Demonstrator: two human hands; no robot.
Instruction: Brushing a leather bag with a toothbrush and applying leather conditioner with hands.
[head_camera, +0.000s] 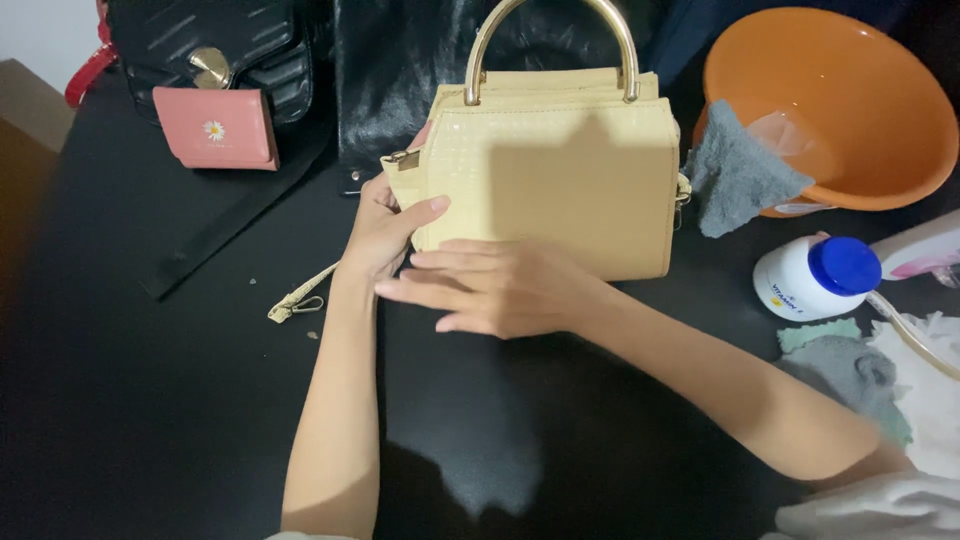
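Right hand (495, 288) lies flat, fingers spread and pointing left, palm down against the lower front of the cream handbag (560, 175). No pinch, just pressing on the face near the bottom edge. Left hand (385, 235) wraps the bag's left side: thumb over the front panel, fingers behind, grip closed on that edge. The two hands touch or nearly touch at the bag's lower left corner.

Bag stands upright on the black counter (150, 400), centre of view, gold arch handle (552, 45) up. A loose cream strap piece with a clip (298, 297) lies on the counter just left of the left wrist.

Right of the bag: white bottle with blue cap (818, 277) on its side, near the right forearm; grey and white cloths (880, 375) beyond it at the right edge. Orange bowl (830, 105) is tipped toward the bag, with a grey cloth (738, 172) hanging off its rim, just beside the bag's right side.

Far left: pink wallet with a daisy (215, 127) leaning on a black quilted bag (215, 50). Another glossy black bag (400, 70) sits directly behind the cream one.
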